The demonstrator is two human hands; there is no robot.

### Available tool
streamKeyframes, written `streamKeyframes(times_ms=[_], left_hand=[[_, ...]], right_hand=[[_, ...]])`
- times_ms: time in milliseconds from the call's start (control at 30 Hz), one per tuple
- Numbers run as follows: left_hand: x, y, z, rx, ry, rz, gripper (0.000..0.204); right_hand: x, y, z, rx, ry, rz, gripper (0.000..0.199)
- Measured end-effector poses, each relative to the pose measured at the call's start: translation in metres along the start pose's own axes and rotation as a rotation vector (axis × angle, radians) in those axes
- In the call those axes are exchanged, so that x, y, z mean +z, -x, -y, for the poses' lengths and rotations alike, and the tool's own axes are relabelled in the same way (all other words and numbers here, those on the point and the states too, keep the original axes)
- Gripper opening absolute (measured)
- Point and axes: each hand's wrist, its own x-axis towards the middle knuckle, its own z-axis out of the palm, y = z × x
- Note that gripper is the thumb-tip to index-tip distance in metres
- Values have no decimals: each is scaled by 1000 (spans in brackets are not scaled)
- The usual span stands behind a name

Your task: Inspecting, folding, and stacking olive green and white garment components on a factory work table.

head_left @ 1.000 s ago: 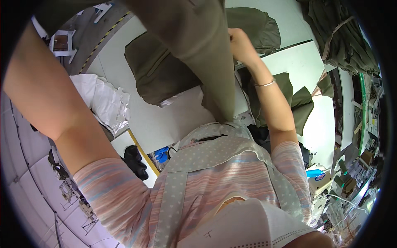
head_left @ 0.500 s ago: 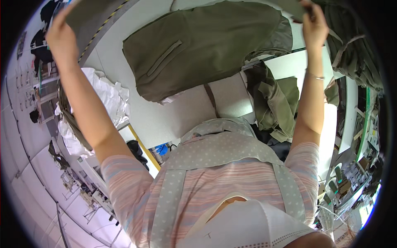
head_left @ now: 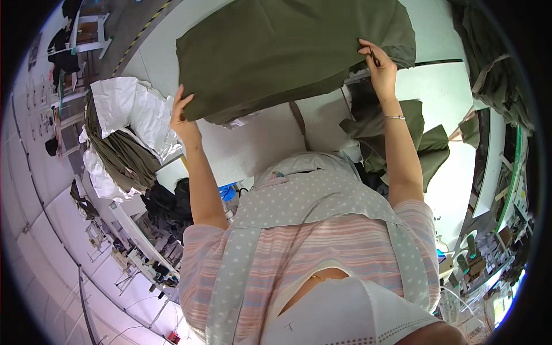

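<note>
A plain olive-green fabric panel (head_left: 270,54) lies spread over other green fabric on the pale table. At its near left corner my left hand (head_left: 185,122) is closed, the fabric edge between thumb and fingers. My right hand (head_left: 382,72) is at the panel's near right edge, fingertips against the fabric. It also holds a small dark tool (head_left: 374,56), mostly hidden by the fingers; its kind is unclear. Beneath the right end of the panel, another layer of darker green fabric (head_left: 399,53) shows.
Crumpled green fabric pieces (head_left: 402,129) lie beside my right forearm. On the left sit white crinkled sheeting (head_left: 129,112) and a bundle of green cloth (head_left: 123,152). More green garments (head_left: 497,69) are heaped at the far right. A pale table (head_left: 253,141) extends toward my apron.
Both hands have come down and inward from high at the sides, bringing a green panel over the piece with the slit pocket, which is now covered.
</note>
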Motion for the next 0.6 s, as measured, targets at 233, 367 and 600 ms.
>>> streamKeyframes(times_ms=[233, 367, 600], left_hand=[[-11, 17, 11, -77, -160, 155, 24], [-8, 22, 24, -82, -90, 134, 27], [-18, 20, 21, -65, -130, 236, 39]], right_hand=[[10, 28, -11, 121, 123, 172, 22], [15, 30, -22, 12, 120, 157, 23], [7, 32, -16, 30, 205, 241, 24]])
